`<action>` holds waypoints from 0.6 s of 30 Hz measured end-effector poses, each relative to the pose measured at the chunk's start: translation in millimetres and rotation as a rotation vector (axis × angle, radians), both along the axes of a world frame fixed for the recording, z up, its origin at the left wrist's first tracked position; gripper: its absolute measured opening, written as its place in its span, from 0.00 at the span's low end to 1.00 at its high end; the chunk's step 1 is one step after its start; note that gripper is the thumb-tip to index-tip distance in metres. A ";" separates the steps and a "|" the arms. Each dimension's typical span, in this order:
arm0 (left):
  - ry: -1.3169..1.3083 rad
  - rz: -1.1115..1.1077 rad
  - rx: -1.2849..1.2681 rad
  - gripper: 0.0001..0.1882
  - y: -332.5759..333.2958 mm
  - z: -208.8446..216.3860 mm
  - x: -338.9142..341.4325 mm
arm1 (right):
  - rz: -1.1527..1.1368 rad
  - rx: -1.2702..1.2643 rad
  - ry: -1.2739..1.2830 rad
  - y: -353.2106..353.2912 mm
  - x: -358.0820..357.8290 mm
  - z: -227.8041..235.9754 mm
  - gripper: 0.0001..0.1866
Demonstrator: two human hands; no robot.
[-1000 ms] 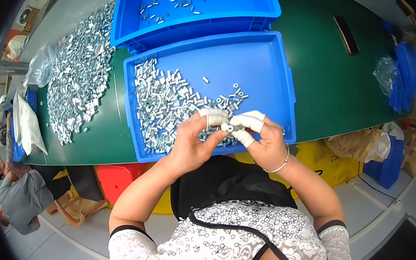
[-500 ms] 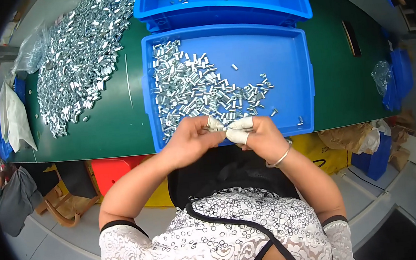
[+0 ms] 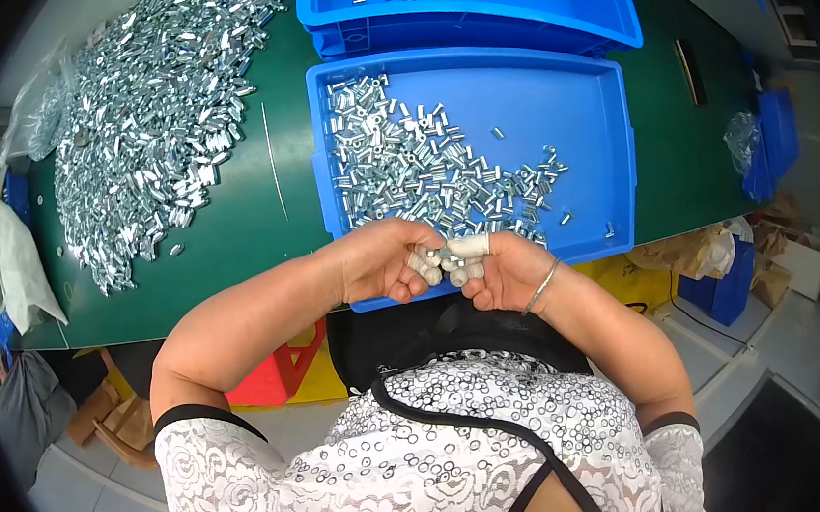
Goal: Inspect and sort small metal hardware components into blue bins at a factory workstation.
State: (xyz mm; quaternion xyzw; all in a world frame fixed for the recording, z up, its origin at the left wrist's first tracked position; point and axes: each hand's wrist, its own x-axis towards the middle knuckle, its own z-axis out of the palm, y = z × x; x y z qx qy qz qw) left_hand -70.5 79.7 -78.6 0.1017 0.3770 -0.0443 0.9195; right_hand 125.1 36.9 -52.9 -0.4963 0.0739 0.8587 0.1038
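My left hand [image 3: 386,263] and my right hand [image 3: 510,271] meet above the near rim of a blue tray [image 3: 552,94]. White coverings wrap several fingertips on both. The fingers are pinched together with a bit of small silver metal [image 3: 445,252] showing between them; which hand bears most of it I cannot tell. Inside the tray, many short shiny metal sleeves [image 3: 421,161] are heaped toward the left and near side, some with a round hole at the end. A few lie apart on the right.
Behind stands another blue tray [image 3: 466,19] with scattered metal pieces. A big pile of silver metal parts [image 3: 150,123] covers the left of the green table [image 3: 296,198], beside a clear plastic bag [image 3: 36,114]. A dark flat object [image 3: 690,71] lies at the right.
My hands have turned, with the left palm and curled fingers now showing more, and my left elbow has swung outward. The whole view has shifted slightly, moving the trays rightward in it.
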 end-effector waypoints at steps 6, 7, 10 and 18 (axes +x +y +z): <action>0.091 -0.162 0.398 0.13 9.4 11.9 9.1 | 0.106 0.342 -0.200 -8.5 4.4 -0.8 0.10; 0.083 -0.167 0.407 0.13 9.9 13.7 10.6 | 0.277 0.653 -0.431 -12.3 -1.2 4.3 0.11; 0.046 -0.097 0.450 0.14 9.5 15.0 14.9 | 0.512 1.035 -0.745 -10.2 -11.0 24.2 0.13; 0.075 0.184 0.017 0.13 10.2 13.1 42.8 | 0.406 1.073 -0.766 -2.7 18.7 55.4 0.15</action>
